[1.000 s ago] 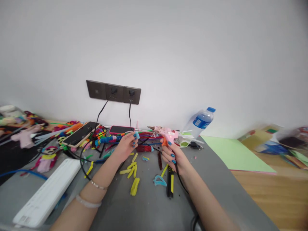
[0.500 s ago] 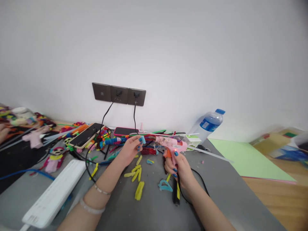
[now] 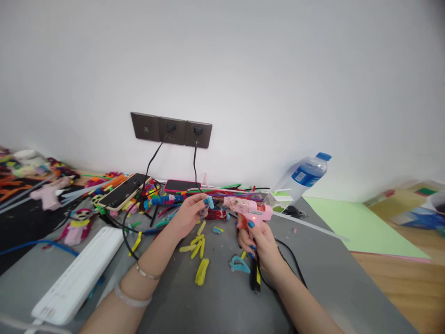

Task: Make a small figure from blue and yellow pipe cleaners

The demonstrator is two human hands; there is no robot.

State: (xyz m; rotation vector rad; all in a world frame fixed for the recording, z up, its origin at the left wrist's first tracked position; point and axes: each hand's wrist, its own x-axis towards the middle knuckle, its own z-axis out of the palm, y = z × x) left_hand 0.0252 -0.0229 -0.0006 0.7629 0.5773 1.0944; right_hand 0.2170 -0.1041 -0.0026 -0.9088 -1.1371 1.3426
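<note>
Between thumb and fingers, my left hand (image 3: 190, 212) pinches a small light blue fuzzy piece (image 3: 210, 202). My right hand (image 3: 259, 241) is wrapped round the grip of a pink glue gun (image 3: 245, 207), whose small orange light is lit. The gun's nozzle points left at the blue piece, with a short gap between them. Several yellow fuzzy strips (image 3: 201, 271) lie on the grey table (image 3: 222, 306) below my hands. Left of my right hand rests a light blue loop (image 3: 239, 264), and a small blue and yellow piece (image 3: 217, 229) sits farther back.
A white power strip (image 3: 79, 273) lies at left, near a phone (image 3: 125, 191) and a fuzzy doll (image 3: 77, 227). Cables run to wall sockets (image 3: 172, 131). A bottle (image 3: 309, 176) leans on the wall, beside green paper (image 3: 361, 227). Coloured stems line the back.
The blue piece in my left hand and the gun's nozzle are slightly farther apart. The view has shifted a little. A hand at the far left edge is out of sight now.
</note>
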